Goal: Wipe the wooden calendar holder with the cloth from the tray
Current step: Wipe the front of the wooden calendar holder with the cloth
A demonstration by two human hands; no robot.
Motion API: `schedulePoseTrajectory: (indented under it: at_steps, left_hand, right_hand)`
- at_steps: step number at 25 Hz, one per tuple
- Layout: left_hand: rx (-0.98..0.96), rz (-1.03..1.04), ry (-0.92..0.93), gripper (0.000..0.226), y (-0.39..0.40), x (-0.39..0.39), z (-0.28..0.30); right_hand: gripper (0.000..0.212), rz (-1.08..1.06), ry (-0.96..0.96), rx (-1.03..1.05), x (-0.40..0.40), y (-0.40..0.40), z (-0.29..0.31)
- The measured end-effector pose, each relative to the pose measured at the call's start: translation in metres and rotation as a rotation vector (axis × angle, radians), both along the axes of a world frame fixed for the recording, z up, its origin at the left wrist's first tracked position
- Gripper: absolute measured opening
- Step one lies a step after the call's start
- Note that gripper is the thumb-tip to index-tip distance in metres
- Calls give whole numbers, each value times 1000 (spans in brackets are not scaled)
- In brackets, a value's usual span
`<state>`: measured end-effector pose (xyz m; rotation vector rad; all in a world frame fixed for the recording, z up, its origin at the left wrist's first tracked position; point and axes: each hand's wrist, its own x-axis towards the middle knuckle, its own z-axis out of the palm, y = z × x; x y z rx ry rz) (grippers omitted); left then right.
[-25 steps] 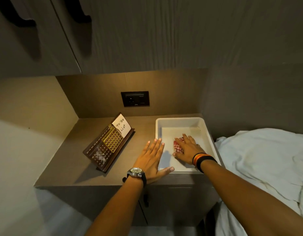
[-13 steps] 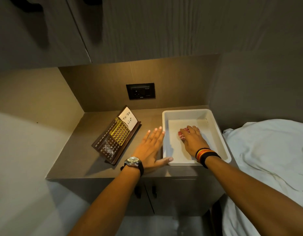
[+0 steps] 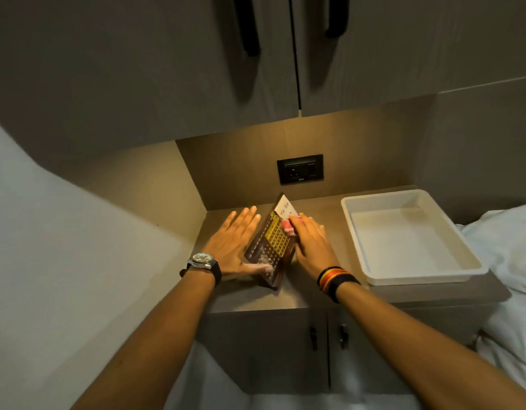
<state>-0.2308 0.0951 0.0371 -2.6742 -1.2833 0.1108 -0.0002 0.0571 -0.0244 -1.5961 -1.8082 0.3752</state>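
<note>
The dark wooden calendar holder (image 3: 272, 247), with a gold grid and a white "To Do" note, leans on the bedside cabinet top. My left hand (image 3: 235, 242) braces its left side, fingers spread flat and thumb under the lower front edge. Against the holder's upper right face my right hand (image 3: 310, 242) presses a small red-and-white cloth (image 3: 287, 227). Most of the cloth is hidden under my fingers. The white tray (image 3: 356, 232) stands to the right with nothing in it.
A black wall socket (image 3: 300, 169) sits on the back panel above the holder. Overhead cupboards with black handles (image 3: 250, 28) hang above. White bedding (image 3: 504, 247) borders the cabinet on the right. Two small door handles (image 3: 328, 337) are below the cabinet top (image 3: 312, 294).
My right hand lifted the cloth out of the tray and carried it left onto the holder. My left hand slid from the cabinet top to the holder's left side.
</note>
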Motion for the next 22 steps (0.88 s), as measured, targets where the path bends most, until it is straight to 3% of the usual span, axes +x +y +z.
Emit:
schedulePoseTrajectory:
  at_steps: [4, 10, 16, 22]
  left_hand:
    - [-98, -57, 101, 149, 14, -13, -18]
    - [-207, -81, -147, 153, 23, -1, -38]
    - [-245, -37, -280, 147, 22, 6, -51]
    - [-271, -11, -327, 144, 22, 6, -54]
  right_hand:
    - [56, -34, 158, 25, -55, -10, -25]
    - [61, -134, 302, -11, -88, -23, -60]
    - [53, -217, 385, 6, -88, -7, -49]
    - [59, -60, 265, 43, -78, -42, -76]
